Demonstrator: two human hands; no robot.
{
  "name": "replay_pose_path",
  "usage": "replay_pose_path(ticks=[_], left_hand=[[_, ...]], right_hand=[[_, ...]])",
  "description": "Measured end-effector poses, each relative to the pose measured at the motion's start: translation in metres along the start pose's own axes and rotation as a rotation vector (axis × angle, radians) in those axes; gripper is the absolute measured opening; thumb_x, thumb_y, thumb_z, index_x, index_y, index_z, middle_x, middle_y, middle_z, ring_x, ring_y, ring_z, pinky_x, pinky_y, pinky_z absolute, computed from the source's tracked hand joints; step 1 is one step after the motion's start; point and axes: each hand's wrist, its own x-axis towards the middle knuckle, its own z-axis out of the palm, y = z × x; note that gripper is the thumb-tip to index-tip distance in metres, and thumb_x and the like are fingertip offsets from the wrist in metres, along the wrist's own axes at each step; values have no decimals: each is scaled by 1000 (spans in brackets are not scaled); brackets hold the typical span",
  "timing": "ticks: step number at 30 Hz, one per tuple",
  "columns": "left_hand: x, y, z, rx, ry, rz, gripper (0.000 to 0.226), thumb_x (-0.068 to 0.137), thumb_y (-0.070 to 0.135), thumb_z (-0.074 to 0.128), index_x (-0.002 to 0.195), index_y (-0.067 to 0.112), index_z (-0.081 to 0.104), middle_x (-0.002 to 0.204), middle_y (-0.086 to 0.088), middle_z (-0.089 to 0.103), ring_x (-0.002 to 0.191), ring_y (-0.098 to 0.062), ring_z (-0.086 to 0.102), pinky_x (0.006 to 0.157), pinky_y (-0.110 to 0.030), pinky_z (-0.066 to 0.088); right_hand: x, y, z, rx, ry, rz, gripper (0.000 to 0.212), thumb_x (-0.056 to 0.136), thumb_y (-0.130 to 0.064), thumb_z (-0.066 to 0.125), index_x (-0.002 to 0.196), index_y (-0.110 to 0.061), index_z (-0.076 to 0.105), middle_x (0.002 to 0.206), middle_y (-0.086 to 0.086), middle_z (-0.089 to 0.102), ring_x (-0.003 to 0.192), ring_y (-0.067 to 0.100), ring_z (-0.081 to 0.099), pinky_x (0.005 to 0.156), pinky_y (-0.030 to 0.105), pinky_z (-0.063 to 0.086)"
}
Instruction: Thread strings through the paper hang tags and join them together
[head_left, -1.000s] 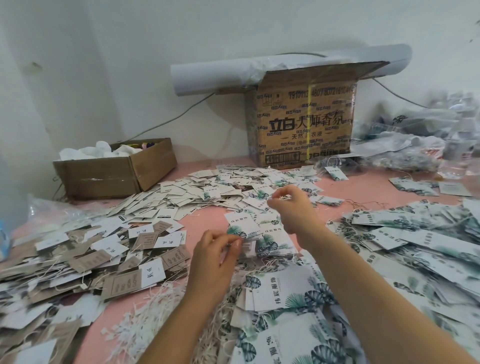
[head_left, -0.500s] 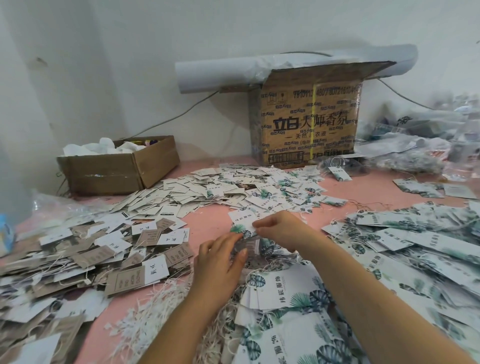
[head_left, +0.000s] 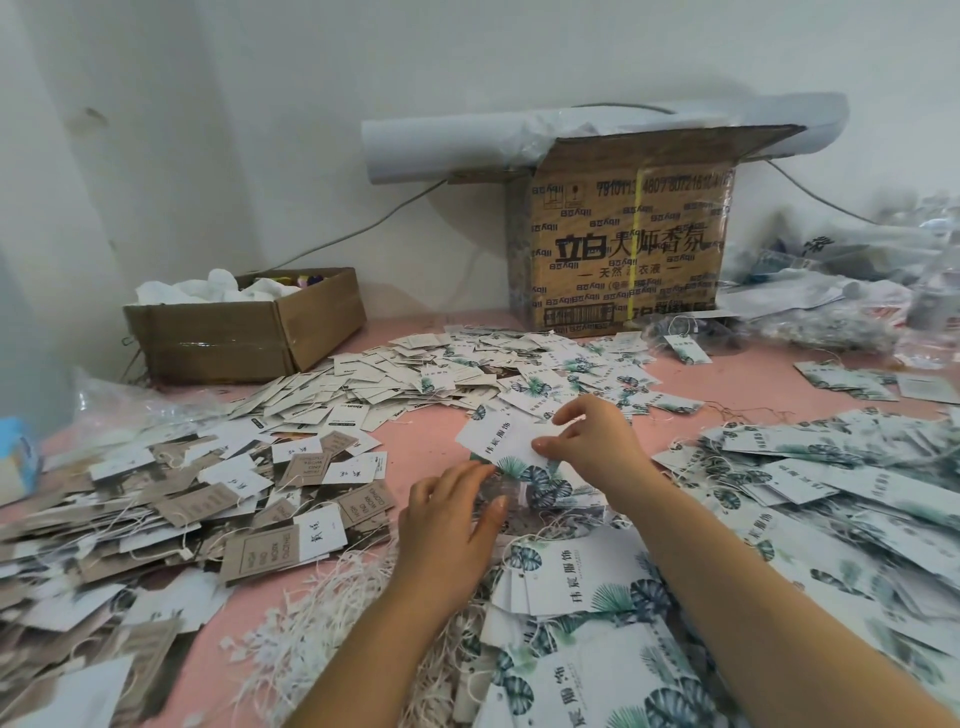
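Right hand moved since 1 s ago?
Yes. The right hand came slightly down toward the person, away from the printed cardboard box, pinching a hang tag.

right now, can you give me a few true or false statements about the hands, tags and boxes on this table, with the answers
1. The right hand pinches a white leaf-print tag. True.
2. The left hand grips a pair of scissors. False: it holds no tool, and its fingers are spread.
3. The tall printed carton stands at the back by the wall. True.
4. The low cardboard box sits at the table's right edge. False: it sits at the back left.
5. The table is green. False: its bare surface is pink.
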Motion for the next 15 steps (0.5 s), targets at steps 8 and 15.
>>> replay_pose_path(ticks=[8, 15], left_hand=[[1, 7, -3, -114, 52, -46, 44, 96, 44, 36, 137, 27, 42, 141, 11, 36, 130, -12, 22, 106, -32, 23], [1, 24, -20, -685, 164, -143, 21, 91, 32, 52, 80, 18, 63, 76, 8, 65, 68, 7, 58, 60, -6, 40]], right_hand=[[-2, -4, -1, 76, -59, 11, 14, 78, -13, 73, 68, -12, 64, 55, 1, 61, 29, 0, 36, 35, 16, 32], [-7, -14, -2, 113, -165, -49, 12, 84, -15, 68, 73, -11, 65, 62, 5, 58, 32, 2, 32, 34, 16, 30]])
